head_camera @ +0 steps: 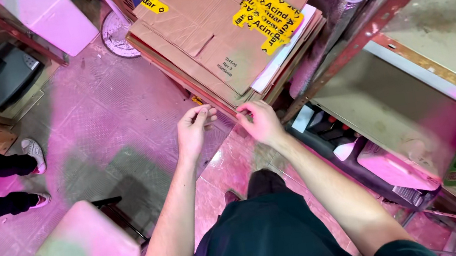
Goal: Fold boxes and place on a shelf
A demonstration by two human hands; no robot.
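Note:
A tall stack of flattened brown cardboard boxes (208,34) with strips of yellow tape stands on the tiled floor in front of me. My left hand (193,130) pinches at the near lower edge of the stack, fingers curled together. My right hand (260,122) grips the same edge a little to the right, thumb and fingers closed on the cardboard. Both forearms reach forward from my dark-clothed body. Whether one sheet or several are pinched is hidden by the fingers.
A rusty metal shelf unit (408,41) stands at the right with boxes beneath. A padded stool (84,255) sits at lower left. Another person's legs and shoes (33,157) are at the left edge. A grey device (3,74) lies under a frame at upper left.

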